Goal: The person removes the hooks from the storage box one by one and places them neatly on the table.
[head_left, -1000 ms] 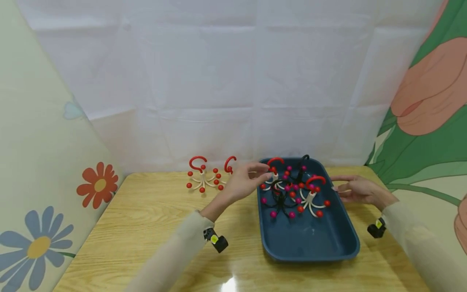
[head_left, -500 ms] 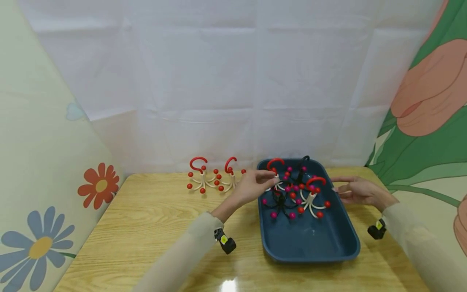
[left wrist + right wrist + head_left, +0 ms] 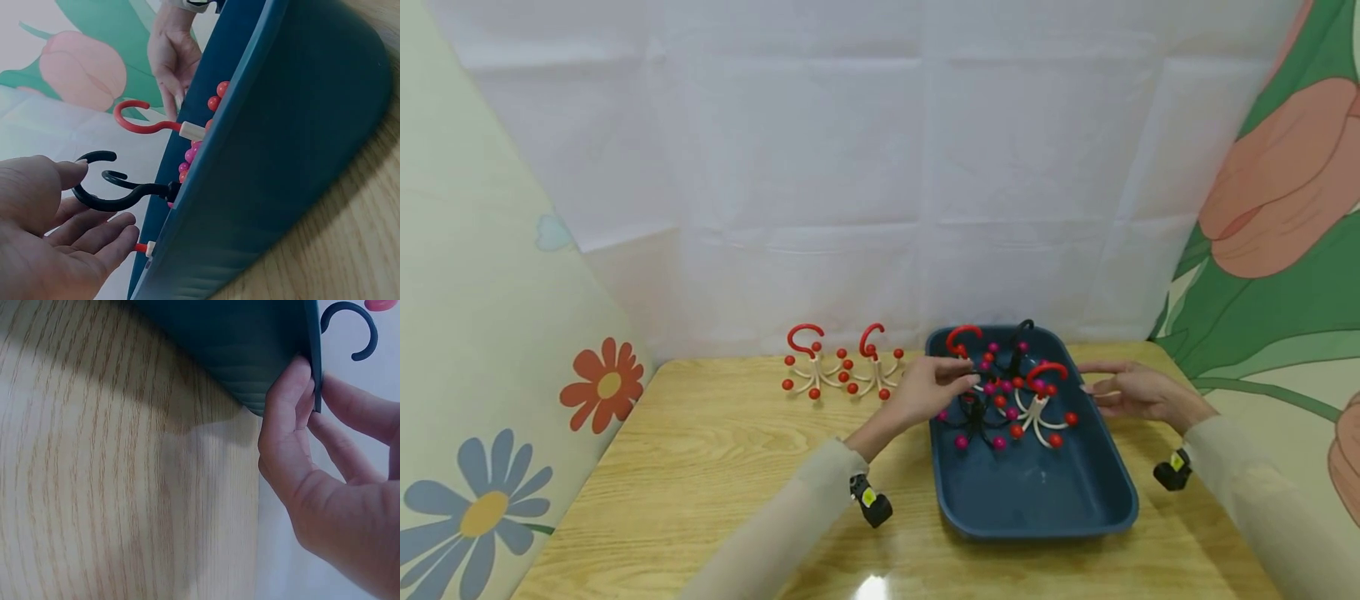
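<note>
My left hand (image 3: 927, 390) is over the left side of a dark blue plastic tray (image 3: 1037, 504). Its thumb and fingers stand on either side of the curved top of a black hanger hook (image 3: 112, 204); the thumb touches or nearly touches it. This hanger (image 3: 976, 421) has several black arms tipped with magenta balls. With its thumb and fingers on opposite sides of the wall, my right hand (image 3: 340, 487) pinches the tray's rim (image 3: 315, 369). Another black hanger (image 3: 1017, 358) and two white ones with red hooks, one at the front (image 3: 1037, 408), also stand in the tray.
Left of the tray, two white hangers with red hooks and red balls, one farther left (image 3: 815, 367) and one nearer (image 3: 874, 375), stand on the wooden table (image 3: 737, 467). A white sheet (image 3: 820, 183) hangs behind, with flower-printed panels at both sides.
My left hand has moved rightward and slightly down, from beside the red hook at the tray's back left to the black hook. The right hand has stayed on the rim.
</note>
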A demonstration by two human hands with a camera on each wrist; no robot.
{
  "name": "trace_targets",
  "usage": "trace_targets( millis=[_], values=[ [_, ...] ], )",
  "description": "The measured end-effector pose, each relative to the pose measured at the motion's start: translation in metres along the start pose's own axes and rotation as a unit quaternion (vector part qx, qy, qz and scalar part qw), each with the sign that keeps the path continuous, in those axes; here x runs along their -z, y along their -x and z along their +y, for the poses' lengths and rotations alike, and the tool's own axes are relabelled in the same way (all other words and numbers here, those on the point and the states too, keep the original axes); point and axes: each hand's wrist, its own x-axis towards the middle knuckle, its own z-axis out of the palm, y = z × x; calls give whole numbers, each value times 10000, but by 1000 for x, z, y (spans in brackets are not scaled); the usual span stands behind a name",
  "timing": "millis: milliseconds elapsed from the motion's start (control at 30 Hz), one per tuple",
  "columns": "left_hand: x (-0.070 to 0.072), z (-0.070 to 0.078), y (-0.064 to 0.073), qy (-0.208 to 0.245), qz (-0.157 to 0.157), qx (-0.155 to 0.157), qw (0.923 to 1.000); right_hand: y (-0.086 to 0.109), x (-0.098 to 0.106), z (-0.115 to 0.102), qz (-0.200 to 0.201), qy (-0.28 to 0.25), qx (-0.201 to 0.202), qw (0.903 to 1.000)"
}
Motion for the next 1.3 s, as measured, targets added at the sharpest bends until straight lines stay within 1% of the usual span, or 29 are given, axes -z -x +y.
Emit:
trace_targets(
  millis=[300, 600, 833, 967, 1167, 1300],
  values=[
    [-3, -2, -1, 53, 38, -93, 9999, 0, 0, 0, -10, 5, -3, 10000],
    [-5, -1, -2, 242, 181, 28, 9995, 0, -1, -1, 56, -3, -53, 10000],
    [-6, -1, -2, 235, 280, 88, 9993, 1, -2, -1, 71, 16, -31, 10000],
    [-5, 0, -2, 224, 299, 49, 9993, 0, -2, -1, 47, -27, -24, 10000],
    [-2, 1, -4, 175, 305, -213, 9992, -1, -2, -1, 53, -78, -30, 10000],
    [0, 4, -4, 200, 331, -185, 9991, -1, -2, 0, 69, -49, -32, 10000]
  ],
)
